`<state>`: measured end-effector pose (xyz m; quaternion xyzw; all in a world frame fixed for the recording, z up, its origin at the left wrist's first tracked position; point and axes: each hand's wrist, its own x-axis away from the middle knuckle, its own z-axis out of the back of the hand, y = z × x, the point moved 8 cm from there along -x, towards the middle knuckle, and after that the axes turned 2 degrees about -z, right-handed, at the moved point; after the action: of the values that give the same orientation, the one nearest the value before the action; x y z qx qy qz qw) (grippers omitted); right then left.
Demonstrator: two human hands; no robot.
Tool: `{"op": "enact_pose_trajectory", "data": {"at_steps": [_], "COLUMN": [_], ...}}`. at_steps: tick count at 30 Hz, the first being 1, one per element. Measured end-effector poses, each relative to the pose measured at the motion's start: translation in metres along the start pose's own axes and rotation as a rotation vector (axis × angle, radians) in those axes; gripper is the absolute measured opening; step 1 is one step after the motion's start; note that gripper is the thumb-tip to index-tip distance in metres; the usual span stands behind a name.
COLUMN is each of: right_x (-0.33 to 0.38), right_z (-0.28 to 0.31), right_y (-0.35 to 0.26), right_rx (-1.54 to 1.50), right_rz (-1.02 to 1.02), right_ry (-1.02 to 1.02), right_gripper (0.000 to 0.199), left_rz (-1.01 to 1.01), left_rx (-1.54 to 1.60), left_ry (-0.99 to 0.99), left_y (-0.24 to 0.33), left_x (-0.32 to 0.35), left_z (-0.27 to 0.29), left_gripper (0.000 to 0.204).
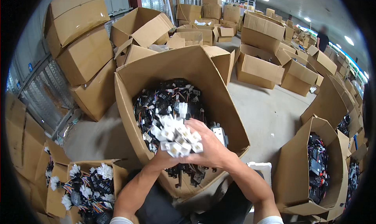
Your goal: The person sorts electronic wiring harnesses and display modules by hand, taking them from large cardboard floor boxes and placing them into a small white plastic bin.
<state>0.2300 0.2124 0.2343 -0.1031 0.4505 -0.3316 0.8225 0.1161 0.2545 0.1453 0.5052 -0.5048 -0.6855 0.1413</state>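
Both of my hands are closed round a thick bunch of white plastic wire connectors (178,137), held over a large open cardboard box (172,61). My left hand (166,159) grips the bunch from its lower left. Against its right side lies my right hand (209,143), fingers wrapped behind and partly hidden. Below the bunch, the box holds a tangle of black wire harnesses (172,92) with small white plugs and black display units. Dark parts (186,175) hang under my hands near the box's front wall. Beside my right wrist is a white-and-grey piece (220,136).
A smaller box (58,188) of bundled harnesses with white plugs stands at lower left. At the right, a tall box (291,169) holds more wired parts. Cartons (84,47) are stacked at the left, others behind. A person (322,39) stands far back.
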Motion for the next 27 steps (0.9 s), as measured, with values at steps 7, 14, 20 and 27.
{"op": "enact_pose_trajectory", "data": {"at_steps": [7,14,20,27], "right_x": [0.037,0.066,0.056,0.063], "right_z": [0.02,-0.039,-0.011,0.002], "right_y": [0.09,0.123,0.107,0.136], "right_rx": [-0.278,-0.806,-0.686,-0.693], "right_rz": [-0.437,-1.006,-0.714,-0.814], "right_ry": [0.141,-0.108,-0.214,0.074], "right_gripper": [0.053,0.05,0.037,0.04], "left_rz": [0.206,0.101,-0.012,-0.059], "left_rx": [0.491,0.259,-0.032,0.296], "left_ry": [-0.077,0.082,0.016,-0.281], "left_y": [-0.019,-0.029,-0.025,-0.018], "left_x": [-0.036,-0.027,-0.027,-0.015], "left_z": [0.019,0.061,0.066,0.043], "left_gripper": [0.016,0.019,0.02,0.024]}}
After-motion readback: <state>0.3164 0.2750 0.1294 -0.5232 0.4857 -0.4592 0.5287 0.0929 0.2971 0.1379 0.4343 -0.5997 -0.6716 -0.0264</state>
